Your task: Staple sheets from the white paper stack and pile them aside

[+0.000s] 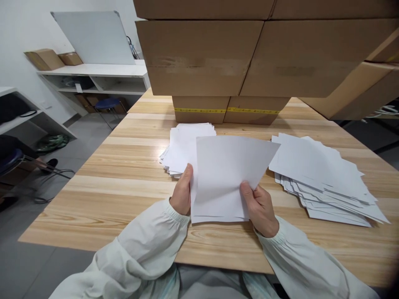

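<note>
Both hands hold a thin sheaf (224,178) of white paper just above the near middle of the table (124,178). The left hand (182,193) clasps the sheaf's left edge, thumb lying up along the front face and the other fingers hidden behind the paper, so its grip is closed on the sheets. The right hand (260,207) pinches the lower right part, thumb pressed on the front near the bottom edge, fingers curled behind; its grip too is closed on the sheaf. The sheaf stands tilted toward the camera, its top edge slanting and its right corner reaching out toward the right pile. At the bottom edge several sheet edges show, slightly staggered.

Behind the sheaf, to the left, a stack (183,147) of white sheets lies flat on the table, fairly even, partly hidden by the held paper. To the right, well apart from the hands, a second pile (324,178) lies fanned and untidy, its corners splayed toward the right edge of the table.

At the far side of the table stand cardboard boxes (230,58), stacked, the lower ones bound with yellow tape.

Both arms wear pale sleeves with gathered cuffs. Off to the left, on the grey floor, are white shelves (96,77) with small boxes on top, a blue stool (107,104) and some cables.
</note>
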A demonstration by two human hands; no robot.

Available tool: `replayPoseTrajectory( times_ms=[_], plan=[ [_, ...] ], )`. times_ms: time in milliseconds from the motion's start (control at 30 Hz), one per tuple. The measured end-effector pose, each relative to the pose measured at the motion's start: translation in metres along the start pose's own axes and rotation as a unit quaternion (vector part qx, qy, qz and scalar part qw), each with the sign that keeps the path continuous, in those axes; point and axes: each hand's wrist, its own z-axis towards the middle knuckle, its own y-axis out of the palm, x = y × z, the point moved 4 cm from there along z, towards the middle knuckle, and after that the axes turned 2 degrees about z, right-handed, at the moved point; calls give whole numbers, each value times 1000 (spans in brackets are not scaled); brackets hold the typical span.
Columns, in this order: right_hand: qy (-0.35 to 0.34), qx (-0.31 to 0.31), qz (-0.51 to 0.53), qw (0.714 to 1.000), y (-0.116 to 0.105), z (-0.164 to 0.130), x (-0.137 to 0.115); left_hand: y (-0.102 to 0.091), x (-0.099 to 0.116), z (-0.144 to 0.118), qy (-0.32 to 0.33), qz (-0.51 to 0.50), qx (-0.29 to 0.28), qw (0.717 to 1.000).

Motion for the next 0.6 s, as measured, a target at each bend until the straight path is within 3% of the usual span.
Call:
replayPoseTrajectory(
  times_ms=[133, 267, 433, 500, 600],
  plan=[
    [27, -13, 45, 999, -6, 5, -1, -4, -3, 4, -28, 46, 33, 998],
    [20, 48, 135, 990, -41, 33, 1, -6, 9, 4, -13, 34, 66, 997],
    [93, -46, 190, 976, -61, 61, 21, -10, 14, 6, -27, 41, 79, 996],
    [115, -40, 202, 972, -58, 59, 23, -12, 12, 7, -29, 43, 85, 995],
    [109, -94, 211, 967, -44, 49, 15, -14, 10, 7, -27, 48, 89, 994]
  ],
)
